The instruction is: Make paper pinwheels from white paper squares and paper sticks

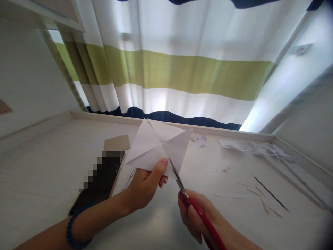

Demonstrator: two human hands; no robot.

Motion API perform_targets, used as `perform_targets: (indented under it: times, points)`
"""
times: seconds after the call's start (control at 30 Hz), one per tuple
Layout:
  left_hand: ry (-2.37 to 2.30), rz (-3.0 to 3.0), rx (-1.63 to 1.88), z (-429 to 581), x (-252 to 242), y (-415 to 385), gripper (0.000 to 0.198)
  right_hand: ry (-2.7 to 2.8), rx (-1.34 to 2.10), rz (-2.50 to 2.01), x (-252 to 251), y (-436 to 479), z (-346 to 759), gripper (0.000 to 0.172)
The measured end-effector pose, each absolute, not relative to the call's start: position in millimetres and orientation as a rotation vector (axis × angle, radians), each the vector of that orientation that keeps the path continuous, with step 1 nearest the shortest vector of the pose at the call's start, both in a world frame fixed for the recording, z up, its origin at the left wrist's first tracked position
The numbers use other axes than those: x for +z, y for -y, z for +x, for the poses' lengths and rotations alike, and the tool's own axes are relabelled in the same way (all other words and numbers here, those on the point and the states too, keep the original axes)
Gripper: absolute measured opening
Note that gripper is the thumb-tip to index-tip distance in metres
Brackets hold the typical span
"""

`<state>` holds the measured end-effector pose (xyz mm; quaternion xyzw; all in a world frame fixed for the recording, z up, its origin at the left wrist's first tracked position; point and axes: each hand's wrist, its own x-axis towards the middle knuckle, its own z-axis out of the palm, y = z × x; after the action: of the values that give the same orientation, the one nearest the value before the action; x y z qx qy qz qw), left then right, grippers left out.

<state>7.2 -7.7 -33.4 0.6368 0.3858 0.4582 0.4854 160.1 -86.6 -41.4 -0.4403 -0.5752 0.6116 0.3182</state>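
My left hand (148, 184) pinches a white sheet of paper (145, 142) near its lower edge, thumb on top and fingers beneath. Cuts or creases run from the paper's corners towards its middle. In my right hand (195, 211) is a pair of scissors (201, 215) with red handles. Their metal blades lie at the paper's lower right corner and point up towards its centre. The blades look nearly closed; how much paper is between them I cannot make out. Part of my left fingers is hidden behind the paper.
Left of my hand lies a dark phone (99, 184), with a tan card (117, 142) beyond it. Folded white paper pieces (234, 146) and long thin sticks (293, 170) lie at right, near a thin black rod (270, 192) and small scraps (256, 192). A striped curtain (182, 74) hangs behind.
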Motion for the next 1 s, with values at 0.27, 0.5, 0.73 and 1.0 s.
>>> perform_targets:
  times: [0.27, 0.5, 0.73, 1.0]
  points:
    - [-0.975, 1.560, 1.051, 3, -42, 11, 0.038, 1.552, 1.558, -1.193, -36, 85, 156, 0.046]
    - [-0.949, 1.599, 1.033, 4, -46, 12, 0.039, 1.442, 1.565, -1.208, -41, 87, 154, 0.045]
    - [-0.947, 1.566, 1.035, 5, -49, 12, 0.038, 1.429, 1.544, -1.217, -42, 86, 153, 0.045]
    - [-0.951, 1.574, 1.016, 6, -47, 12, 0.038, 1.398, 1.564, -1.204, -48, 87, 153, 0.043]
